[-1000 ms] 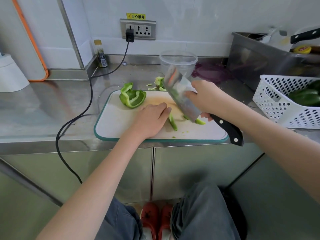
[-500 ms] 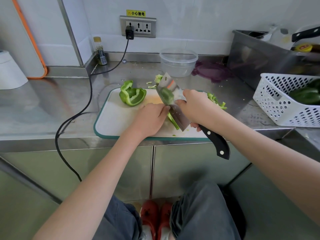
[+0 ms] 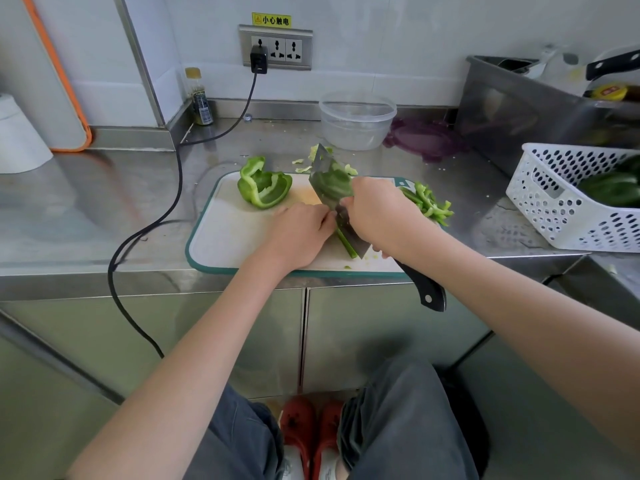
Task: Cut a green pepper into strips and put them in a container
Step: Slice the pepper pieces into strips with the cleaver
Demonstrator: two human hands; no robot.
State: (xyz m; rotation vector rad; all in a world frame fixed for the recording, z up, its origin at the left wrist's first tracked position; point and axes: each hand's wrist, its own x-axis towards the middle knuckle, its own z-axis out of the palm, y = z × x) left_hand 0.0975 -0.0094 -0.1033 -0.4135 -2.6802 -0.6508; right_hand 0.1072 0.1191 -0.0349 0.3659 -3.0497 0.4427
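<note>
I see a long stainless-steel counter (image 3: 86, 209) running the width of the view, with a grey metal tub (image 3: 519, 109) at its far right and a white perforated plastic basket (image 3: 554, 209) in front of that, dark green vegetables lying in it. Near the front edge of the counter lies a white rectangular cutting board with a teal rim (image 3: 235, 233). Behind the board stands a clear round plastic container (image 3: 356, 121), and just to its right a purple lid (image 3: 429, 140) lies flat. A black power cable (image 3: 173, 188) trails from the wall socket across the counter and over its front edge.

On the board, my left hand (image 3: 298, 237) rests palm down, fingers pressed together and bent against the piece being cut; that piece is mostly hidden under it. My right hand (image 3: 377, 216) grips a steel cleaver with a black handle (image 3: 332, 185) where blade meets handle, fingers curled round it, the blade tilted with its edge on the board beside a thin green strip (image 3: 346, 245). A large hollow section of green pepper (image 3: 265, 187) sits on the board's far left part. A heap of cut green pepper strips (image 3: 429, 204) lies at the board's right edge. Pale pepper scraps (image 3: 304, 166) lie on the counter behind the blade.
</note>
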